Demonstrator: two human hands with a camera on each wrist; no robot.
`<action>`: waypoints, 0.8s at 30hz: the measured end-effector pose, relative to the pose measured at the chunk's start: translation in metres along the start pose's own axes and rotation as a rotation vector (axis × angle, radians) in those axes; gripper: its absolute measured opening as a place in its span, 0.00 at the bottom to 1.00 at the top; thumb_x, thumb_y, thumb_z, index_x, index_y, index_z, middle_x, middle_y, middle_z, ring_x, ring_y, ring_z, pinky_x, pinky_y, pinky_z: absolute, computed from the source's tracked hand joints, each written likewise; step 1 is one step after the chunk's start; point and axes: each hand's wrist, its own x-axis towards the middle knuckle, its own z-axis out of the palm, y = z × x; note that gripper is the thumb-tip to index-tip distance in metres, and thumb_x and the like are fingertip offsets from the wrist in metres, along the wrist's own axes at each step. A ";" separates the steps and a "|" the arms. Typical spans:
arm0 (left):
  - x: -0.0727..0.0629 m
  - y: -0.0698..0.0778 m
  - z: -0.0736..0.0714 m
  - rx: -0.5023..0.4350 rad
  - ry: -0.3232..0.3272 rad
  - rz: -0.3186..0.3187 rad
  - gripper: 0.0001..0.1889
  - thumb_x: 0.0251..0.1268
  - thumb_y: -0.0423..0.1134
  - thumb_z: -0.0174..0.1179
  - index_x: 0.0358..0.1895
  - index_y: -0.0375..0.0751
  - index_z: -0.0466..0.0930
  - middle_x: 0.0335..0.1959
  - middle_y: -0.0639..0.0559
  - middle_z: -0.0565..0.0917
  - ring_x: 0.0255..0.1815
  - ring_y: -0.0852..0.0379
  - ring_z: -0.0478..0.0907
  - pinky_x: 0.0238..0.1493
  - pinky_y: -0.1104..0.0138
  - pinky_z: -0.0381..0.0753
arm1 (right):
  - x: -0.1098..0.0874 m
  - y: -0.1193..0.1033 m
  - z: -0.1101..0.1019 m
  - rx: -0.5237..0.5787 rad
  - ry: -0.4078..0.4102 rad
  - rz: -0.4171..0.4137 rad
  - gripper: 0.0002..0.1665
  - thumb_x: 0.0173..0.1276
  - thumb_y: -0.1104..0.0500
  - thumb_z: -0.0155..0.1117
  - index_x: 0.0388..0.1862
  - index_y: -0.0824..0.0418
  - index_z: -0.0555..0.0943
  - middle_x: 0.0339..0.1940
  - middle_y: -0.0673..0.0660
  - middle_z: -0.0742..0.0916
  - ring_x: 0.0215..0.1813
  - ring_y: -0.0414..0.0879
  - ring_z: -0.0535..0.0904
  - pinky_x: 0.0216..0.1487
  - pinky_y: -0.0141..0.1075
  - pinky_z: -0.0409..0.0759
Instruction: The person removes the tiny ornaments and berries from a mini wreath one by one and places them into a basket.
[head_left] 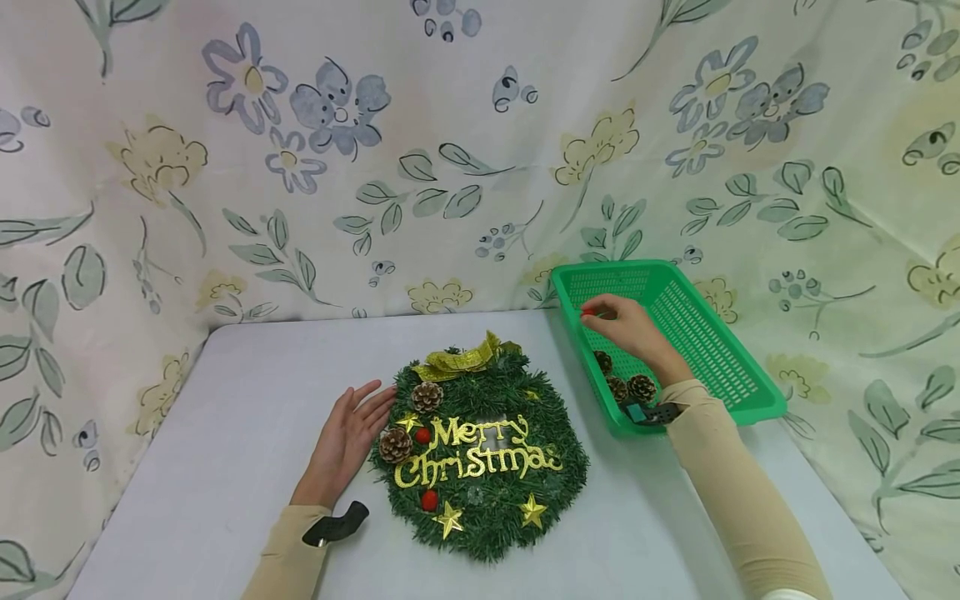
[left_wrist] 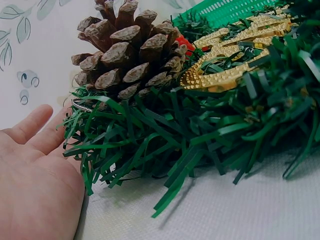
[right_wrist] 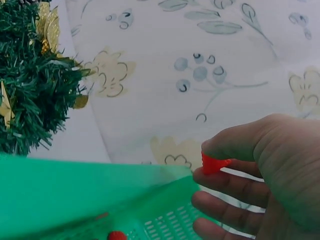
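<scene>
A green artificial wreath (head_left: 487,533) lies on the white table with gold "Merry Christmas" lettering (head_left: 480,462). Pine cones (head_left: 395,446), red berries (head_left: 429,500) and gold stars (head_left: 448,519) sit on it. My left hand (head_left: 348,442), palm up with fingers extended, rests at the wreath's left edge, its fingertips partly hidden by the greenery in the left wrist view. Over the left wall of the green basket (head_left: 705,342), my right hand (head_left: 626,329) pinches a small red berry-like piece (right_wrist: 214,164) between thumb and index finger.
Several loose pine cones (head_left: 642,388) lie inside the basket at its near end. Another red berry (right_wrist: 117,235) shows in the basket in the right wrist view. A gold ribbon (head_left: 457,360) tops the wreath. Behind the table hangs a floral cloth (head_left: 450,275).
</scene>
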 end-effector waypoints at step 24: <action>0.000 0.001 0.000 0.005 0.004 -0.003 0.34 0.86 0.57 0.25 0.83 0.40 0.40 0.84 0.36 0.48 0.84 0.51 0.52 0.70 0.74 0.72 | 0.009 0.023 0.003 -0.019 0.015 0.033 0.26 0.80 0.48 0.56 0.67 0.62 0.76 0.65 0.65 0.79 0.61 0.60 0.78 0.56 0.53 0.80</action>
